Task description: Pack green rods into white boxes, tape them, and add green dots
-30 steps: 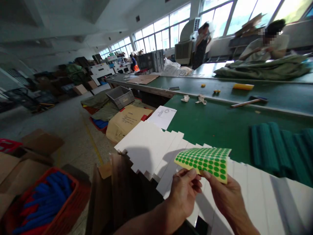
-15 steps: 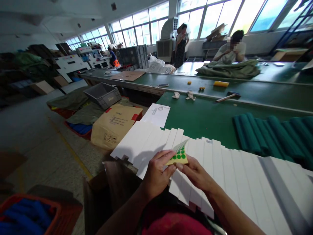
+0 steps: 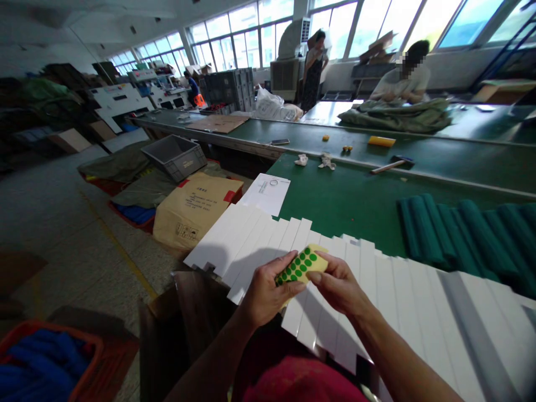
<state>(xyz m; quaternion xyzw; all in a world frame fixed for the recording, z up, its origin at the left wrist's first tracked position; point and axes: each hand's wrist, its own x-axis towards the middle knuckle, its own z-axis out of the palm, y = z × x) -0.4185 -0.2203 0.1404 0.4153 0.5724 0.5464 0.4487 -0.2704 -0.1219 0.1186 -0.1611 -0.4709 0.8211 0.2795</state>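
Between my two hands is a yellow sticker sheet [image 3: 300, 266] with rows of round green stickers facing up. My left hand [image 3: 268, 287] is closed on the sheet's left end, thumb along the near edge and fingers at the far edge. With thumb and fingers, my right hand [image 3: 337, 279] pinches the sheet's right end, where the backing shows bare yellow. Below the hands lies a row of flat white boxes [image 3: 389, 301], side by side along the table edge. A printed white paper [image 3: 264, 194] lies beyond their left end.
Dark green rolls [image 3: 464, 234] lie at the right of the green table [image 3: 335, 206]. A hammer [image 3: 393, 164] and a yellow roll [image 3: 381, 141] lie farther back. At left stand a brown paper sack [image 3: 195, 209], a grey crate [image 3: 176, 159] and a red crate [image 3: 98, 352]. A co-worker [image 3: 404, 78] sits opposite.
The sticker sheet, earlier tilted with a clear film or flap raised at its far edge, now lies flatter and shows more green dots. My right hand has shifted slightly to the right.
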